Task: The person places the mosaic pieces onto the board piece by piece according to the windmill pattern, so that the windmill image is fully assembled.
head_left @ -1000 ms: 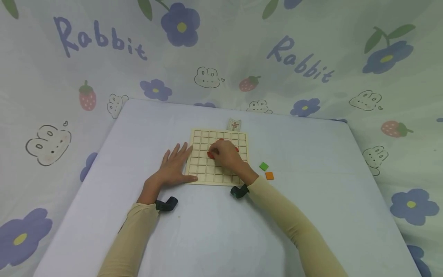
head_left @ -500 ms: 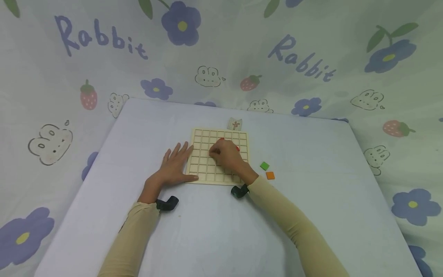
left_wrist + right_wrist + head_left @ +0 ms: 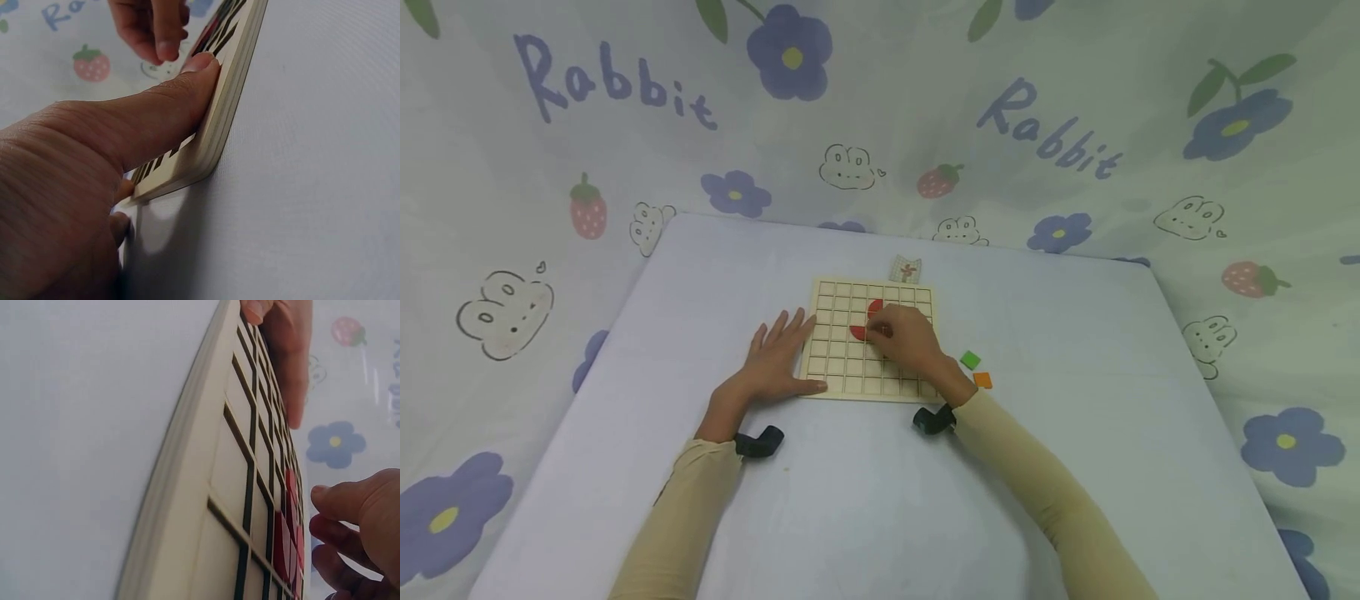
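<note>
A square wooden grid board (image 3: 838,375) lies on the white table. My left hand (image 3: 772,362) is spread at its left side, the thumb resting on the near left corner and the fingertips along the left edge. Quarter-round red pieces (image 3: 858,332) sit in cells near the middle. My right hand (image 3: 910,337) is just over the board beside them and hides some cells. In the right wrist view its thumb and fingers (image 3: 340,503) are loosely bent and apart, with nothing seen between them. More red pieces (image 3: 285,547) show there in the grid.
Right of the board lie a green square tile (image 3: 970,360) and an orange square tile (image 3: 982,380). Behind its far edge is a small card (image 3: 906,269) with a red pattern on a grid. A printed curtain (image 3: 880,108) hangs behind the table.
My right hand has moved a little to the right and come off the left red piece, which now shows in its cell. The left hand stays in place.
</note>
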The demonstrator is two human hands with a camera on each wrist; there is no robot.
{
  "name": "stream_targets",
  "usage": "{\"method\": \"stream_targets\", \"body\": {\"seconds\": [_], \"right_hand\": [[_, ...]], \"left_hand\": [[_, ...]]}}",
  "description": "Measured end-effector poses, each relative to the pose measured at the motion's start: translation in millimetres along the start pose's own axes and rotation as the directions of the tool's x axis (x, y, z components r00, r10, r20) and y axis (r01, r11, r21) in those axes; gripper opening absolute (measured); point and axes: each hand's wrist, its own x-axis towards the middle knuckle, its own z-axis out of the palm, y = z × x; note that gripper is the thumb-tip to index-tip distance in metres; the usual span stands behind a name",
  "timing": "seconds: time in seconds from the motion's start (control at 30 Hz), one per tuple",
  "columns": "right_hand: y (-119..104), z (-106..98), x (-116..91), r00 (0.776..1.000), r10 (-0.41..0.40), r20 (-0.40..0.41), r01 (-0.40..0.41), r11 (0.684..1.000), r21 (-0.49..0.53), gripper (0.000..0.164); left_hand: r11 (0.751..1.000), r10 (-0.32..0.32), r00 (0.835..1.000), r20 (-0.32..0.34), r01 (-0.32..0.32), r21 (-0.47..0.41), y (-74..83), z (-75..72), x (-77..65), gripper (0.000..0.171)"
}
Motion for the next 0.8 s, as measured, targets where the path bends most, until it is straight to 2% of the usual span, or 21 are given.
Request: {"method": "stream_targets", "body": {"seconds": [0.23,0.37,0.63,0.8], "right_hand": [[9,-16,-13,0.997,0.072,0.001,-0.072,0.997,-0.011,0.007],[19,-24,-22,0.992,0.124,0.000,-0.124,0.992,-0.036,0.009],[35,-46,-44,0.973,0.229,0.018,-0.227,0.970,-0.084,0.014],[49,-57,-59,0.963,0.267,0.016,-0.265,0.960,-0.093,0.013]], "left_hand": [[1.000,-0.024,1.000,0.001,0.024,0.011,0.3,-0.2,-0.4,0.117],[1.000,-0.018,1.000,-0.001,0.018,0.009,0.2,0.0,-0.1,0.118],[1.000,-0.018,1.000,-0.001,0.018,0.008,-1.1,2.5,1.8,0.118],[1.000,-0.013,1.000,-0.002,0.013,0.011,-0.6,3.0,2.1,0.118]]}}
